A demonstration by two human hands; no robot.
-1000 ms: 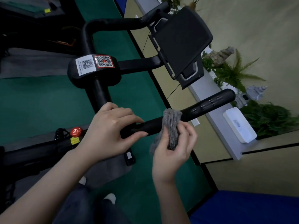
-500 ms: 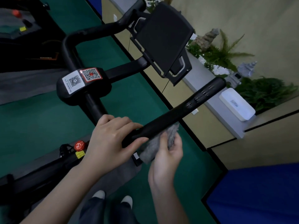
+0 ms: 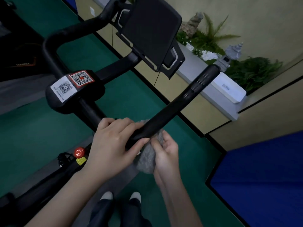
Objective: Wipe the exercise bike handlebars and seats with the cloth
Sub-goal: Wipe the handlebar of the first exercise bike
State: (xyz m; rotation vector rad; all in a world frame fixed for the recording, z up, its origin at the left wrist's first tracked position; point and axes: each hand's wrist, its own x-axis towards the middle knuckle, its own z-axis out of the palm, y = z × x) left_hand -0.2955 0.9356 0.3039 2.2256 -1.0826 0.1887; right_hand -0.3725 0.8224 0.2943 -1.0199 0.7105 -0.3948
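Handlebars (image 3: 178, 102) of the exercise bike are occupying the centre of the view, a rigid black frame whose near bar is running diagonally from the lower middle up to the right, above green flooring (image 3: 32, 136). A dark console panel (image 3: 150, 30) is standing at the top, and a hub bearing two code labels (image 3: 72, 84) is sitting to its left. The left hand (image 3: 113, 145) is gripping the lower end of the near bar, its fingers (image 3: 126, 123) curled over the top and the thumb underneath. The right hand (image 3: 165, 149) is holding the grey cloth (image 3: 147, 159) against the underside of the same bar, just beside the left hand; its fingers are bunching the fabric. The cloth appears soft, light and limp, so it is best gathered in the palm and wrapped round the tube. The bar looks stiff and smooth, probably needing a firm, sliding grasp. No seat is showing.
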